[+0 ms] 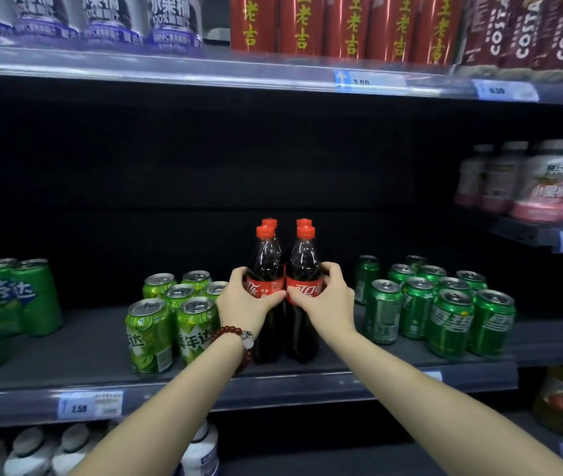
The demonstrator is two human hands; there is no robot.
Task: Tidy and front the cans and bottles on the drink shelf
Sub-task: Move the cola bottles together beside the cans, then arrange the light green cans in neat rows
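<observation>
My left hand (245,297) gripping the left front cola bottle (266,304) at its label, my right hand (328,297) gripping the right front cola bottle (304,304), both standing mid-frame on the grey shelf (94,345), lime cans (166,321) sitting left, green cans (444,310) sitting right.

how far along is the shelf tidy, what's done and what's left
Done: the lime-green cans sit in a neat block near the shelf edge.
In hand: the left hand and right hand each grip a front cola bottle, labels facing out.
Left: the dark green Sprite cans stand unevenly, some labels turned away.
</observation>
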